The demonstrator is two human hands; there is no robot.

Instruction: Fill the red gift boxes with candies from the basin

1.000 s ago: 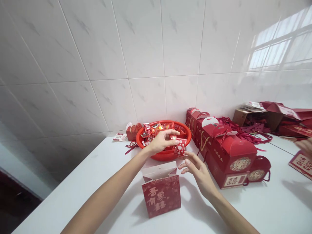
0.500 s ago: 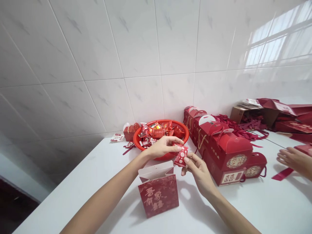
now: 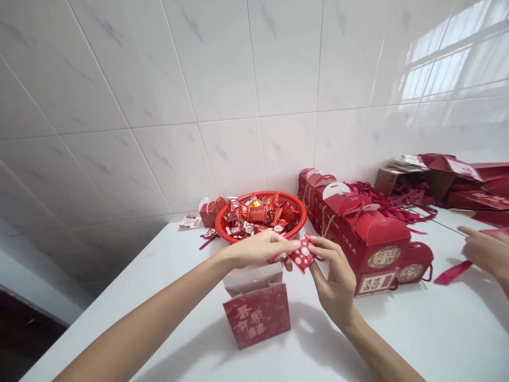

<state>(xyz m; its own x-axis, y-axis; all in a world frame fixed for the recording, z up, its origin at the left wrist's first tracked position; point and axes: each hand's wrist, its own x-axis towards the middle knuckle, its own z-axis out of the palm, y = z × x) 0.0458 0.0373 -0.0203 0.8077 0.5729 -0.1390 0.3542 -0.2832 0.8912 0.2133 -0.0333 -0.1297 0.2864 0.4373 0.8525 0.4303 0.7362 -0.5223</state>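
A red wrapped candy [image 3: 303, 255] with white dots is pinched between my two hands, above and behind the open gift box. My left hand [image 3: 262, 248] has it at the left side, thumb on top; more red wrapper shows beneath its fingers, partly hidden. From the right, the fingertips of my right hand [image 3: 334, 273] close on the same candy. The dark red gift box [image 3: 260, 318], printed with pale characters, stands upright with its top open. Just behind my left hand is the red plastic basket [image 3: 220, 225] full of wrapped candies [image 3: 254, 213].
Closed red gift boxes [image 3: 371, 236] stand in a row at right. Behind them lie red ribbons [image 3: 374, 197] and a cardboard box [image 3: 387, 180]. A small red box [image 3: 210, 212] and cards [image 3: 190, 222] sit left of the basket. Another person's hand [image 3: 487, 254] is at far right.
Both hands have shifted slightly, and the candy is now tilted between them. My right hand has come up higher around its right side. The other person's hand has also moved.
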